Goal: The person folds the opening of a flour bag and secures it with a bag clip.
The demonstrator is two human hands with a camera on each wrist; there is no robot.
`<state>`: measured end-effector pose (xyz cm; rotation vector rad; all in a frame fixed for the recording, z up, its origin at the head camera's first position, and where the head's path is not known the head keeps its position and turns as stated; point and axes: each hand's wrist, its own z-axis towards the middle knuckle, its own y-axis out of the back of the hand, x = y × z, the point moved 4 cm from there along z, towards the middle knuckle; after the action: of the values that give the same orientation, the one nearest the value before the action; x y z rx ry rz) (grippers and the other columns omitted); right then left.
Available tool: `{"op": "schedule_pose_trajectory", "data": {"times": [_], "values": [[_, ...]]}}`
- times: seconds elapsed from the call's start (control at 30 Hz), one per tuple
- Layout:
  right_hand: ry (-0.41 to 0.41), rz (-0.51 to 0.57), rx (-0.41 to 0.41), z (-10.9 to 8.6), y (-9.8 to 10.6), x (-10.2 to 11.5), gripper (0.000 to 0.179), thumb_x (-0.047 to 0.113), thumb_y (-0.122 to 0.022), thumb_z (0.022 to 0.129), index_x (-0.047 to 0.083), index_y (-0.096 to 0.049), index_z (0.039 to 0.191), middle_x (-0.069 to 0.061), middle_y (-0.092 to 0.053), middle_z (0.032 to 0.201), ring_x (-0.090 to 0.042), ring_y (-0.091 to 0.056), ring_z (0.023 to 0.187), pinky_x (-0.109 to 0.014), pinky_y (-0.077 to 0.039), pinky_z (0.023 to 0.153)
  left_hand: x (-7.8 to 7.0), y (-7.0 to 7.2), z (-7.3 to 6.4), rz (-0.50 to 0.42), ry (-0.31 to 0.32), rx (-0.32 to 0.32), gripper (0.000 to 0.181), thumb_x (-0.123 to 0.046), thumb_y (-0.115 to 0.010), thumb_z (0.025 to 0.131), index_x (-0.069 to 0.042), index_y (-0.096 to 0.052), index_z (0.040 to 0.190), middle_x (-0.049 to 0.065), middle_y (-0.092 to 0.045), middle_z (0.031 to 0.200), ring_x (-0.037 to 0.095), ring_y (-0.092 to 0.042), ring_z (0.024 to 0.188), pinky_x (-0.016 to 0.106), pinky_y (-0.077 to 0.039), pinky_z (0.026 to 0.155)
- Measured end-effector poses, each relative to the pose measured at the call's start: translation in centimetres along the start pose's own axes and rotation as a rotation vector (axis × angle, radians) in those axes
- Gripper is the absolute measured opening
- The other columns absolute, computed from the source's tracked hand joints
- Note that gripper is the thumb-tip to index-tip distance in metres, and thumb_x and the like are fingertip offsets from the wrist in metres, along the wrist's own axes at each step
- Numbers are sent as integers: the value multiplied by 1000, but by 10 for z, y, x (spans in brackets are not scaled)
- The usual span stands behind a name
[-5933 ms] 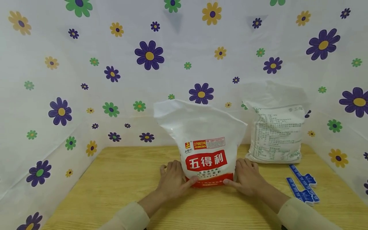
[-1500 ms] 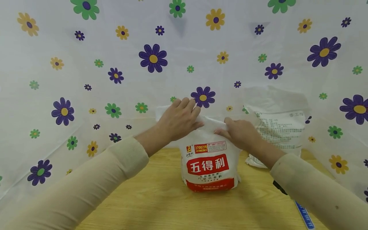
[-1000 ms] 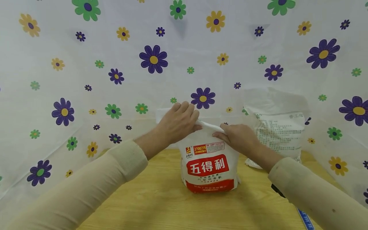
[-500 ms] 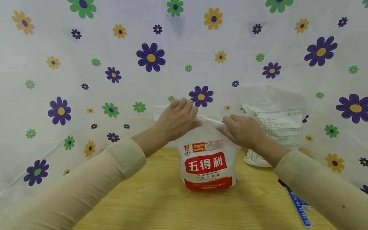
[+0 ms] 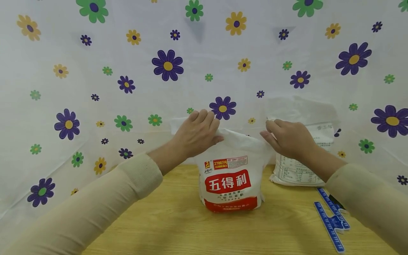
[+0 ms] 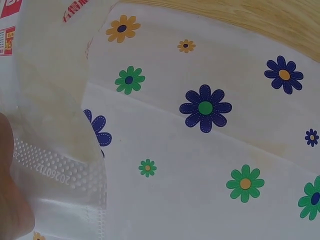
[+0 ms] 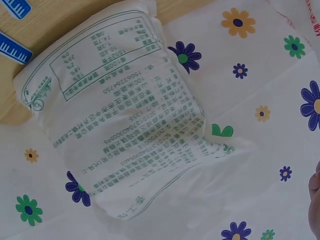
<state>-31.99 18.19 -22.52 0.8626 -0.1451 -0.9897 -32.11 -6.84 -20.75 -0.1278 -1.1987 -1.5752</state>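
Note:
A white flour bag (image 5: 227, 182) with red panels and lettering stands upright on the table, its top drooping slightly. My left hand (image 5: 199, 131) grips the bag's top edge at the left, fingers over the back and thumb in front. In the left wrist view, this hand (image 6: 12, 195) is at the left edge, beside the clear, date-stamped top strip of the flour bag (image 6: 55, 175). My right hand (image 5: 288, 140) hovers by the bag's upper right corner, thumb and fingers apart, with nothing seen between them. Only a sliver of the right hand (image 7: 315, 205) shows in the right wrist view.
A second white bag (image 5: 299, 171) with green print stands behind on the right, partly hidden by the right hand. Near the right forearm, two blue strips (image 5: 329, 226) with white tick marks and bear-like shapes lie on the wooden table (image 5: 153, 226). A flower-print sheet (image 5: 134, 56) hangs around the table.
Both hands have risen from the flour bag's base to its top. In the last half second my right hand has let go of the top edge and moved right; my left hand has stayed.

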Motion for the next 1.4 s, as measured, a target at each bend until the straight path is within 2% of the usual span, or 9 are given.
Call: {"op": "schedule_pose_trajectory", "data": {"times": [0.17,0.43,0.6,0.8,1.17,1.4], "values": [[-32,-5,15,-13,2,-10,21,27,-62,95,7,-58,89,-5,-56,65,-14,-45,48,-23,-33,44,1,1,0,4,10,-7,45,-54,-49,101,-10,-49,90,4,-42,80,21,-38,77,35,-32,75],[-57,-26,50,-38,2,-24,21,25,-63,95,8,-57,86,-1,-50,63,-13,-42,49,-24,-33,45,0,0,2,-38,28,-2,44,-52,-50,101,-10,-49,91,4,-42,82,22,-38,79,36,-32,77],[-61,-53,72,-53,-1,-32,22,24,-65,94,9,-56,81,0,-47,60,-11,-39,47,-23,-30,43,-1,0,3,-31,36,20,44,-54,-48,101,-10,-50,93,4,-42,84,22,-38,81,37,-31,78],[-93,-75,198,-73,-8,-40,24,25,-65,94,9,-56,80,1,-46,59,-12,-40,48,-24,-32,43,-1,-2,2,-27,41,35,46,-56,-49,100,-11,-51,96,5,-42,87,23,-37,84,39,-29,80],[-259,-40,469,-126,-20,-57,35,33,-52,103,13,-48,74,3,-40,59,-12,-38,51,-26,-30,47,0,-2,0,-62,51,6,44,-55,-52,99,-11,-55,103,5,-47,93,24,-40,90,46,-25,91],[-341,-17,643,-166,-37,-62,47,43,-42,106,15,-51,69,2,-45,60,-14,-42,53,-31,-35,48,-4,-4,-1,-85,54,-19,44,-53,-51,100,-12,-57,115,7,-55,105,27,-47,101,49,-27,99]]}}
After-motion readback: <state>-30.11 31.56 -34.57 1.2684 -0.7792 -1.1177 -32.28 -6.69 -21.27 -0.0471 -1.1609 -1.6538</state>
